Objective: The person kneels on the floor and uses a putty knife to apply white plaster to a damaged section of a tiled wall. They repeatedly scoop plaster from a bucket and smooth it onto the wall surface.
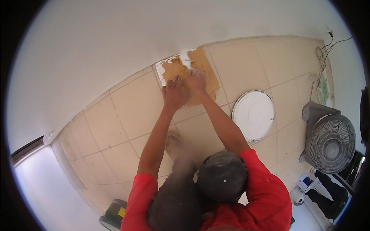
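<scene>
Brown sheet (173, 69) at 12 o'clock on floor (135, 98); left hand (176, 94) spread flat on it; right hand (197, 81) blurred, can't tell grip.

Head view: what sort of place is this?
Probably an indoor room under renovation: white-smeared brown sheet by the wall, round white lid on the tiled floor, dusty trousers.

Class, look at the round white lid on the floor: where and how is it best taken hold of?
Likely by its left rim, with the right hand coming from the left and slightly above. The white lid lies flat on the floor tiles, its broad face shows no handle, and that edge is the one nearest the hand.
</scene>
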The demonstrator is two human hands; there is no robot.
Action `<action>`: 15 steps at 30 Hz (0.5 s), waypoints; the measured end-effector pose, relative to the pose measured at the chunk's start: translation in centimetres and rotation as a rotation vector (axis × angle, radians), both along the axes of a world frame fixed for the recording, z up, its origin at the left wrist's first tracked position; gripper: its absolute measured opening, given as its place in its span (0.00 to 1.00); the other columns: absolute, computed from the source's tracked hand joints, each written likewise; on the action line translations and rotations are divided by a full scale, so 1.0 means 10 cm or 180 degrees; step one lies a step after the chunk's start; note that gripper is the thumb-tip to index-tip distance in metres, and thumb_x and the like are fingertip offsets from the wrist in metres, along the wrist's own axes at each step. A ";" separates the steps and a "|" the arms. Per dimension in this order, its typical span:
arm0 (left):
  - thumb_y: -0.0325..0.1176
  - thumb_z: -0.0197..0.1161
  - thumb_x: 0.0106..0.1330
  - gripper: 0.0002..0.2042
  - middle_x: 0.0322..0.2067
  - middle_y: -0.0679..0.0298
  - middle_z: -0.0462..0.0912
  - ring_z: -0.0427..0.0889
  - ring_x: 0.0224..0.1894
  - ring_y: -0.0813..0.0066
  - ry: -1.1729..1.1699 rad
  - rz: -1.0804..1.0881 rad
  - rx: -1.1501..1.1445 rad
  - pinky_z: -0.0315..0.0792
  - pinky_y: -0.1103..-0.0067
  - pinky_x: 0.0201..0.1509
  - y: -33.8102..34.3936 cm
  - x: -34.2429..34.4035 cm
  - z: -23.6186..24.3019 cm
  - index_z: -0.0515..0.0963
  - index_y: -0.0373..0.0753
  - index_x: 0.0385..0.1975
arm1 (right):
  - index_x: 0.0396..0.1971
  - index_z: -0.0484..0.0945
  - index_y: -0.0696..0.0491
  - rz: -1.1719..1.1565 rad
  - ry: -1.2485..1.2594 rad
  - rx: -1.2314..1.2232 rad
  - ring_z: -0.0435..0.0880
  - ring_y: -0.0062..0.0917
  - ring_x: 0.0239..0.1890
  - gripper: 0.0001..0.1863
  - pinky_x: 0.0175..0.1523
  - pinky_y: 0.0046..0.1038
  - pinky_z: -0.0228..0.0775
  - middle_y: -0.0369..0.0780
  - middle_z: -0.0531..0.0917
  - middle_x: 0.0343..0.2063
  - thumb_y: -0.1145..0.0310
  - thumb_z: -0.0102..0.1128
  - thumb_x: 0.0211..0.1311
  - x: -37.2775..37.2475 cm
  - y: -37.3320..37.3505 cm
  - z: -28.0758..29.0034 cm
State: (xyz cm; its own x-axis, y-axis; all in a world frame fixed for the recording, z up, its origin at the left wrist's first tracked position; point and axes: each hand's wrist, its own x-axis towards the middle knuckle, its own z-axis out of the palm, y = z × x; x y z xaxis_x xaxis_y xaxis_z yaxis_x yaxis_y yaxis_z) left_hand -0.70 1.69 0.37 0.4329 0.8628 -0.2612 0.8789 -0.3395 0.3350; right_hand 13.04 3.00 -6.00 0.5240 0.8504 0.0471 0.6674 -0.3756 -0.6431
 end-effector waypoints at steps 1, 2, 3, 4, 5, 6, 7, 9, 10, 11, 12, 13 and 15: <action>0.53 0.65 0.63 0.38 0.76 0.60 0.65 0.59 0.77 0.55 0.0000 0.0013 -0.0010 0.53 0.50 0.75 0.00 0.00 0.00 0.68 0.43 0.73 | 0.38 0.82 0.57 0.0276 0.0090 -0.0006 0.84 0.53 0.40 0.17 0.48 0.52 0.74 0.52 0.85 0.35 0.56 0.57 0.70 -0.11 0.04 0.03; 0.53 0.65 0.63 0.38 0.76 0.60 0.65 0.60 0.76 0.55 -0.0003 0.0023 -0.0019 0.53 0.50 0.75 -0.01 0.00 -0.01 0.67 0.43 0.73 | 0.39 0.82 0.56 0.0549 0.0177 -0.0011 0.84 0.52 0.41 0.17 0.48 0.52 0.74 0.52 0.86 0.36 0.56 0.57 0.70 -0.19 0.08 0.06; 0.53 0.65 0.63 0.38 0.75 0.60 0.66 0.60 0.76 0.55 0.0021 0.0036 -0.0034 0.54 0.50 0.74 -0.02 -0.02 0.00 0.67 0.43 0.73 | 0.39 0.82 0.56 0.0602 0.0166 -0.0025 0.84 0.52 0.41 0.17 0.48 0.52 0.74 0.51 0.86 0.37 0.56 0.56 0.71 -0.30 0.09 0.11; 0.52 0.65 0.63 0.38 0.75 0.60 0.66 0.61 0.76 0.54 0.0042 0.0056 -0.0042 0.54 0.50 0.74 -0.02 -0.04 0.00 0.67 0.43 0.73 | 0.39 0.82 0.56 0.0663 0.0151 -0.0032 0.84 0.52 0.42 0.17 0.48 0.52 0.74 0.51 0.86 0.38 0.56 0.56 0.71 -0.40 0.09 0.18; 0.52 0.65 0.63 0.38 0.75 0.60 0.67 0.61 0.75 0.54 0.0062 0.0081 -0.0051 0.55 0.49 0.74 -0.02 -0.07 0.01 0.66 0.44 0.74 | 0.40 0.82 0.56 0.0729 0.0136 -0.0040 0.84 0.51 0.42 0.17 0.49 0.52 0.74 0.51 0.86 0.38 0.57 0.55 0.72 -0.47 0.09 0.25; 0.52 0.65 0.63 0.38 0.74 0.60 0.67 0.62 0.75 0.54 0.0077 0.0071 0.0022 0.55 0.49 0.73 -0.02 -0.09 0.00 0.66 0.44 0.73 | 0.40 0.82 0.56 0.0930 -0.0273 -0.0149 0.84 0.51 0.42 0.17 0.48 0.52 0.74 0.50 0.86 0.38 0.57 0.55 0.72 -0.44 0.09 0.23; 0.52 0.65 0.63 0.38 0.74 0.59 0.68 0.62 0.75 0.54 0.0081 0.0063 0.0092 0.56 0.48 0.73 -0.02 -0.10 -0.03 0.66 0.44 0.73 | 0.40 0.82 0.56 0.1128 -0.0694 -0.0262 0.84 0.51 0.43 0.17 0.48 0.52 0.75 0.50 0.86 0.38 0.57 0.56 0.72 -0.33 0.09 0.13; 0.52 0.65 0.63 0.38 0.73 0.59 0.68 0.63 0.74 0.54 -0.0030 -0.0063 0.0098 0.58 0.47 0.72 -0.01 0.07 -0.04 0.67 0.44 0.73 | 0.39 0.82 0.57 0.0628 -0.0798 -0.0354 0.84 0.51 0.42 0.17 0.45 0.51 0.75 0.50 0.86 0.36 0.56 0.56 0.71 0.16 0.10 -0.21; 0.52 0.65 0.63 0.38 0.73 0.59 0.68 0.63 0.74 0.54 -0.0102 -0.0147 0.0058 0.58 0.47 0.72 0.02 0.23 0.00 0.67 0.44 0.73 | 0.38 0.82 0.57 -0.0030 -0.0439 -0.0284 0.84 0.51 0.41 0.17 0.43 0.51 0.74 0.51 0.85 0.34 0.56 0.57 0.71 0.49 0.10 -0.38; 0.52 0.66 0.62 0.38 0.73 0.59 0.68 0.64 0.74 0.54 0.0007 -0.0073 -0.0005 0.59 0.47 0.72 0.02 0.11 -0.03 0.67 0.44 0.73 | 0.35 0.82 0.58 -0.0023 0.0013 -0.0314 0.84 0.51 0.39 0.18 0.42 0.50 0.73 0.51 0.84 0.32 0.56 0.57 0.71 0.52 0.02 -0.32; 0.52 0.66 0.62 0.38 0.74 0.59 0.67 0.63 0.75 0.54 0.0104 -0.0055 0.0014 0.59 0.48 0.72 -0.02 -0.08 -0.09 0.67 0.43 0.73 | 0.33 0.82 0.59 0.0038 0.0529 -0.0341 0.83 0.51 0.38 0.18 0.40 0.50 0.72 0.52 0.84 0.30 0.56 0.57 0.71 0.44 -0.03 -0.09; 0.52 0.66 0.61 0.39 0.75 0.59 0.66 0.63 0.75 0.54 0.0175 -0.0073 0.0065 0.60 0.48 0.72 -0.03 -0.17 -0.14 0.68 0.43 0.72 | 0.31 0.81 0.60 0.0129 0.0435 0.0014 0.82 0.49 0.34 0.19 0.39 0.48 0.71 0.52 0.83 0.28 0.57 0.58 0.70 0.30 -0.10 0.10; 0.52 0.67 0.60 0.40 0.75 0.59 0.64 0.62 0.75 0.55 0.0207 -0.0067 0.0090 0.59 0.50 0.73 -0.01 -0.17 -0.19 0.67 0.41 0.72 | 0.30 0.79 0.61 -0.0019 0.0467 0.0230 0.80 0.45 0.28 0.19 0.38 0.45 0.70 0.50 0.80 0.23 0.57 0.58 0.70 0.22 -0.20 0.37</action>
State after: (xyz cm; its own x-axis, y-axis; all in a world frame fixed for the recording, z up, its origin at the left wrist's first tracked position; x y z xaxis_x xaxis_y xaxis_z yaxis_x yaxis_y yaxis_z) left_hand -2.35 1.63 -1.49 0.4339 0.8611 -0.2649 0.8911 -0.3667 0.2675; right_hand 15.21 0.97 -2.25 0.5349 0.8444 0.0305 0.5621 -0.3286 -0.7590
